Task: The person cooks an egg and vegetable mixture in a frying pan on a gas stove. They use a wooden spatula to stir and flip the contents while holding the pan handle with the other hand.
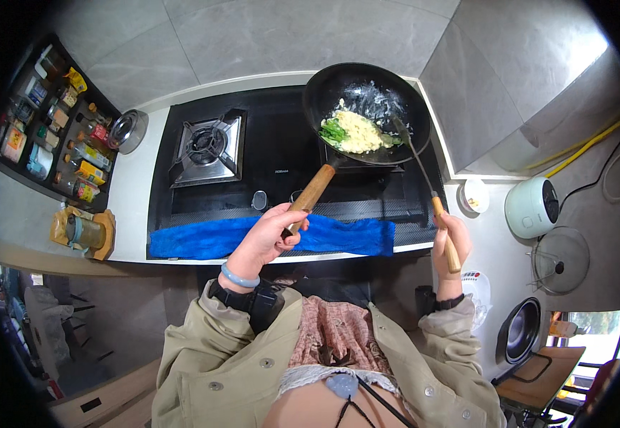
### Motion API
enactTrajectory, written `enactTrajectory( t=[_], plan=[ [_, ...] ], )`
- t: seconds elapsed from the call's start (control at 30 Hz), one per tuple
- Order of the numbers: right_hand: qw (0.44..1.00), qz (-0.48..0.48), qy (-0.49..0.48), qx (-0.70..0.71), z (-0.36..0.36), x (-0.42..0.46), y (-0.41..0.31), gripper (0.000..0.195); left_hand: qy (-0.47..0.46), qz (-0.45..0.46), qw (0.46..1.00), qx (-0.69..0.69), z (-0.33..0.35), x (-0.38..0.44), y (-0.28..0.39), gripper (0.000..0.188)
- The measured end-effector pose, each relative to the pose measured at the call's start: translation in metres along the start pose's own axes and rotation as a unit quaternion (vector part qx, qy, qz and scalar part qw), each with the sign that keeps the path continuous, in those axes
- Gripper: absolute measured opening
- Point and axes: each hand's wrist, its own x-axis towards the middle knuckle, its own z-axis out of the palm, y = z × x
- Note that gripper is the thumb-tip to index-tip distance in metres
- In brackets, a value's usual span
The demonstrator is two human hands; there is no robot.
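My left hand (272, 235) is closed around the wooden handle of a black wok (318, 96), which is over the right burner of a black gas hob (272, 134). Scrambled egg (361, 131) and green leafy vegetables (333, 132) lie in the lower part of the wok, with pale residue above them. My right hand (452, 243) grips the wooden handle of a metal spatula (421, 167). The spatula's blade rests inside the wok, right of the egg. A folded blue towel (197, 237) lies along the front edge of the hob, beneath my left forearm.
At left are the bare burner (206, 147), a spice rack (74, 142) and a glass jar (89, 234) on a wooden stand. To the right stand a small white bowl (473, 196), a mint-green appliance (526, 207), a glass lid (569, 257) and a dark round pan (521, 329). Tiled walls border the hob.
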Motion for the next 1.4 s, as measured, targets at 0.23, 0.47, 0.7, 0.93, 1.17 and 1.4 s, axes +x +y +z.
enactTrajectory(
  t=[0.23,0.47,0.7,0.93,1.17,1.4],
  plan=[
    [0.999,-0.026,-0.017,0.031,-0.010,0.025,0.024,0.024,0.073,0.060,0.995,-0.015,0.017,-0.009,-0.013,0.018],
    [0.995,-0.084,-0.016,0.048,0.003,0.058,0.023,0.025,0.151,0.084,0.985,0.006,0.037,-0.030,-0.028,0.024],
    [0.992,-0.097,-0.073,0.034,0.027,0.069,0.027,0.021,0.129,0.086,0.986,0.054,0.016,-0.053,-0.046,0.027],
    [0.991,-0.119,-0.066,0.017,0.063,0.107,0.036,0.017,0.116,0.076,0.987,0.084,0.006,-0.055,-0.032,0.031],
    [0.995,-0.073,-0.055,-0.035,0.078,0.123,0.023,0.017,-0.013,0.022,0.993,0.116,0.004,-0.014,-0.019,0.026],
    [0.997,-0.047,-0.051,-0.038,0.080,0.121,-0.006,0.014,-0.049,0.020,0.988,0.145,-0.015,-0.011,-0.004,0.024]
  ],
)
